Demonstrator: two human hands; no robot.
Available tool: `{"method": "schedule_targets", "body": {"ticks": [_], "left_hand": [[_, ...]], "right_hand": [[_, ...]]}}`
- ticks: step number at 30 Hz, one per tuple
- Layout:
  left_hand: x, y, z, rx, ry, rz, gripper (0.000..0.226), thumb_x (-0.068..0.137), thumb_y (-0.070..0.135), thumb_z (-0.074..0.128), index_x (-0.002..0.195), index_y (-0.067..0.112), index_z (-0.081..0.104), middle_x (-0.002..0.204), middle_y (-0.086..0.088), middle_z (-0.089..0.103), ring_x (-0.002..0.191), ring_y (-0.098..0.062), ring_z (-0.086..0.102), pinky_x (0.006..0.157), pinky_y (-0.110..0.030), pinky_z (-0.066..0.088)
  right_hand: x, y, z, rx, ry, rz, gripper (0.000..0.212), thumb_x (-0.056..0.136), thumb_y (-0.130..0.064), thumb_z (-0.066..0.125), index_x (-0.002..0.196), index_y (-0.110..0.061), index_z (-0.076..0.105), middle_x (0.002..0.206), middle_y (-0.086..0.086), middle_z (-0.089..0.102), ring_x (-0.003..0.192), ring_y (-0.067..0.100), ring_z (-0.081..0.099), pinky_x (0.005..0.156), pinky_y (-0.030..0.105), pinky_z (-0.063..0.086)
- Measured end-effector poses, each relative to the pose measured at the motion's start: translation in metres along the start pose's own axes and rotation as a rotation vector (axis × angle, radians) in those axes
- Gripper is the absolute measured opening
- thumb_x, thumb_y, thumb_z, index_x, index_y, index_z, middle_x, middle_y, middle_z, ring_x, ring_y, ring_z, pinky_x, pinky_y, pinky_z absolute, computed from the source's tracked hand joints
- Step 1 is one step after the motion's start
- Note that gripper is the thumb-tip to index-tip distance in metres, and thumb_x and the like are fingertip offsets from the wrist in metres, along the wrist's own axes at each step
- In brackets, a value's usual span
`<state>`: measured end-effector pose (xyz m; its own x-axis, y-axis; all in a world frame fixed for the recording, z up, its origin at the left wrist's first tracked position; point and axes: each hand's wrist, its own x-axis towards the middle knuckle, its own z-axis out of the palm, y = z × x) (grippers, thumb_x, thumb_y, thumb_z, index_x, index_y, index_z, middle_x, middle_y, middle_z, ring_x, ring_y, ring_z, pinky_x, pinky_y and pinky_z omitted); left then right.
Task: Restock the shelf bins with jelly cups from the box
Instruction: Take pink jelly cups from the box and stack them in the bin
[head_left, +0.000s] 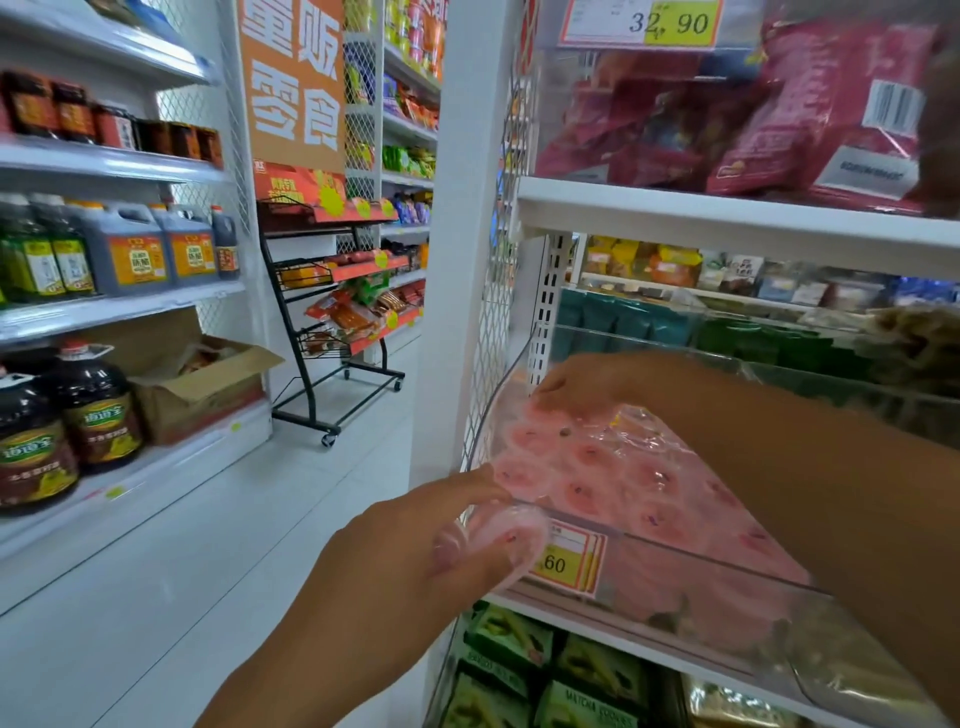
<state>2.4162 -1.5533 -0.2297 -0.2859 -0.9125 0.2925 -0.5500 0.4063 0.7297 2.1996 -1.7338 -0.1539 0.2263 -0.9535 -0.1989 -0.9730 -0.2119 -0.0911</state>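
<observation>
left grip (415, 551) lower centre, clamped on pink jelly cup (511, 540) at front rim of bin (727, 564). right grip (582, 384) mid-frame rests on pile of cups (597, 467) inside bin; cannot tell if clasping. cups likely light, slick, squashy: take by side walls, not film lid.

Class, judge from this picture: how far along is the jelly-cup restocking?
Done: the clear bin holds many pink jelly cups. In hand: the left hand grips one more cup at the bin's front edge; the right hand touches cups at the back. Left: that cup is not yet in; how much stock remains cannot be seen.
</observation>
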Motion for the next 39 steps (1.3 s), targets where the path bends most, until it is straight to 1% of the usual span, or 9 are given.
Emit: {"method": "schedule_targets", "body": {"ticks": [2,5,14,20,26,29,31,36,39], "left_hand": [[0.001,-0.001,0.0,0.017,0.004,-0.001,0.044,0.068,0.085,0.047,0.109,0.069,0.048,0.111,0.033,0.061,0.093,0.009,0.061,0.085,-0.029,0.053],[0.001,0.0,-0.001,0.047,0.019,-0.007,0.047,0.069,0.085,0.047,0.112,0.068,0.047,0.111,0.035,0.06,0.094,0.015,0.058,0.088,-0.027,0.052],[0.003,0.008,0.003,0.084,0.053,-0.009,0.051,0.065,0.086,0.041,0.112,0.068,0.048,0.084,0.03,0.059,0.076,0.006,0.057,0.073,-0.027,0.052],[0.004,0.006,0.004,0.06,0.059,-0.022,0.05,0.068,0.087,0.045,0.113,0.067,0.049,0.089,0.02,0.066,0.081,0.004,0.061,0.079,-0.032,0.054],[0.006,0.012,0.003,0.079,0.062,-0.014,0.054,0.062,0.092,0.039,0.11,0.069,0.048,0.089,0.022,0.067,0.081,0.006,0.061,0.075,-0.029,0.053],[0.006,0.019,0.004,0.086,0.074,-0.003,0.05,0.065,0.087,0.04,0.11,0.068,0.049,0.092,0.037,0.058,0.08,0.01,0.056,0.07,-0.023,0.046],[0.008,0.023,0.005,0.095,0.107,0.013,0.046,0.068,0.085,0.04,0.11,0.068,0.047,0.103,0.046,0.052,0.09,0.015,0.053,0.075,-0.021,0.047],[0.02,0.037,0.011,0.118,0.156,0.049,0.029,0.086,0.069,0.046,0.112,0.057,0.052,0.1,0.034,0.061,0.089,0.012,0.057,0.08,-0.028,0.052],[0.034,0.051,0.016,0.149,0.165,0.065,0.029,0.087,0.06,0.051,0.115,0.051,0.054,0.096,0.029,0.062,0.087,0.009,0.058,0.08,-0.031,0.052]], "right_hand": [[-0.003,-0.004,-0.001,0.033,-0.029,-0.008,0.032,0.097,-0.044,0.05,0.122,-0.028,0.063,0.124,-0.004,0.061,0.095,0.013,0.061,0.075,0.022,0.046],[-0.014,-0.003,-0.013,-0.006,0.028,-0.012,0.038,0.097,-0.041,0.051,0.131,-0.024,0.057,0.129,-0.004,0.056,0.104,0.016,0.057,0.085,0.025,0.041],[-0.037,0.0,0.0,-0.307,0.116,0.013,0.047,0.091,-0.035,0.064,0.13,-0.01,0.056,0.13,0.009,0.055,0.105,0.022,0.057,0.076,0.025,0.042],[-0.055,0.003,-0.023,0.233,0.052,-0.055,0.046,0.094,-0.004,0.051,0.137,-0.021,0.048,0.127,0.006,0.054,0.101,0.021,0.064,0.092,0.038,0.054],[-0.055,0.03,-0.015,0.23,-0.112,0.03,0.052,0.091,-0.01,0.064,0.138,-0.027,0.049,0.128,0.006,0.057,0.098,0.02,0.065,0.082,0.03,0.056],[-0.052,0.029,-0.001,0.313,-0.045,-0.003,0.048,0.089,-0.007,0.064,0.131,-0.028,0.055,0.119,0.001,0.052,0.086,0.017,0.069,0.082,0.029,0.056],[-0.052,0.027,0.003,0.305,0.005,-0.016,0.046,0.09,-0.008,0.064,0.13,-0.029,0.055,0.116,-0.001,0.051,0.086,0.017,0.069,0.087,0.032,0.055],[-0.068,0.034,-0.007,0.248,0.028,-0.069,0.045,0.096,-0.019,0.058,0.138,-0.031,0.048,0.133,-0.001,0.054,0.104,0.018,0.064,0.09,0.029,0.052],[-0.089,0.035,-0.024,0.568,-0.012,-0.184,0.043,0.094,-0.002,0.054,0.132,-0.021,0.055,0.131,0.003,0.059,0.106,0.017,0.065,0.084,0.023,0.055]]}}
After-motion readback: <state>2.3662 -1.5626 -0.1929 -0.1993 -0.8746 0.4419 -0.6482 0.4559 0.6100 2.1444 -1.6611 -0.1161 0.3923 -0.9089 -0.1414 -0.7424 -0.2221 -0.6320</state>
